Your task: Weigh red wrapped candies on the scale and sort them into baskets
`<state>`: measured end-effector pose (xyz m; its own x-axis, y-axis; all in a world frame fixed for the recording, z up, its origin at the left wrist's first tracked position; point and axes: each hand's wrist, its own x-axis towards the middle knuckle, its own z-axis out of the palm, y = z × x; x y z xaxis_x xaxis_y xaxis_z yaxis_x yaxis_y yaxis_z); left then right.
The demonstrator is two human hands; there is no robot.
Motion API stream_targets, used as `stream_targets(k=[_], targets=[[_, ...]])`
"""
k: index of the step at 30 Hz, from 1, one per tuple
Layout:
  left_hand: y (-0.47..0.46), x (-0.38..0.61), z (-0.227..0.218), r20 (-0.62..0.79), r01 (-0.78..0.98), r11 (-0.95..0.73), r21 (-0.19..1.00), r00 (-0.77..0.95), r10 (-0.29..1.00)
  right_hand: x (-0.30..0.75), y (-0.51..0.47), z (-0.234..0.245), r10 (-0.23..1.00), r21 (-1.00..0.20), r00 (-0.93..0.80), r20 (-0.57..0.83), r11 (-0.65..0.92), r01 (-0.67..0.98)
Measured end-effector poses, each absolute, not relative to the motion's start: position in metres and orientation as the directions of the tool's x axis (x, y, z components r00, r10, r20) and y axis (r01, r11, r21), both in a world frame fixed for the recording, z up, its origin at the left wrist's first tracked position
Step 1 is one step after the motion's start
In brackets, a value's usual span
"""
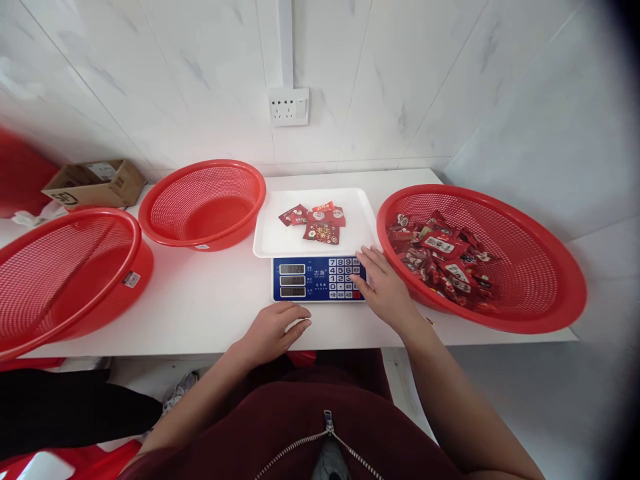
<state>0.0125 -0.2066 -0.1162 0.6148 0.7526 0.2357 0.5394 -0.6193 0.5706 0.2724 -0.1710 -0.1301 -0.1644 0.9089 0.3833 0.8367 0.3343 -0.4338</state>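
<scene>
A blue electronic scale (307, 279) with a white weighing tray (273, 237) stands mid-table. Several red snack packets (317, 220) lie on the tray. My right hand (383, 287) rests open with its fingers on the scale's keypad, holding nothing. My left hand (273, 330) lies on the table's front edge just below the scale, fingers loosely curled and flat, empty. To the right, a large red mesh basket (540, 267) holds a pile of red packets (443, 260).
An empty red basket (200, 207) sits left of the scale, another red basket (65, 267) at the far left. A cardboard box (95, 181) stands at the back left. A wall socket (289, 107) is above the scale. The white table (210, 307) meets tiled walls.
</scene>
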Motion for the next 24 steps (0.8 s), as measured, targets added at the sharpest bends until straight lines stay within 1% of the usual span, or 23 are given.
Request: stream_targets(k=[5,11,15,18,20,22,24], targets=[[-0.207,0.011,-0.117,0.235,0.543,-0.617,0.569,0.612,0.755,0.273,-0.173,-0.125,0.895,-0.426,-0.162,0.416,0.349,0.835],[-0.205,0.012,-0.119,0.232,0.541,-0.617,0.572,0.614,0.754,0.273,-0.175,-0.122,0.89,-0.416,-0.178,0.42,0.363,0.833],[-0.195,0.008,-0.108,0.294,0.55,-0.646,0.53,0.595,0.748,0.271,-0.178,-0.12,0.86,-0.406,-0.183,0.476,0.399,0.822],[-0.175,0.001,-0.091,0.345,0.579,-0.659,0.481,0.566,0.749,0.267,-0.183,-0.12,0.792,-0.383,-0.167,0.588,0.454,0.805],[-0.153,-0.002,-0.077,0.359,0.608,-0.65,0.456,0.543,0.76,0.262,-0.186,-0.123,0.71,-0.373,-0.139,0.691,0.514,0.772],[-0.125,-0.002,-0.062,0.347,0.655,-0.619,0.433,0.513,0.785,0.254,-0.189,-0.13,0.616,-0.368,-0.112,0.779,0.595,0.715],[-0.096,0.003,-0.049,0.294,0.73,-0.555,0.398,0.472,0.831,0.244,-0.192,-0.138,0.542,-0.362,-0.099,0.834,0.674,0.644]])
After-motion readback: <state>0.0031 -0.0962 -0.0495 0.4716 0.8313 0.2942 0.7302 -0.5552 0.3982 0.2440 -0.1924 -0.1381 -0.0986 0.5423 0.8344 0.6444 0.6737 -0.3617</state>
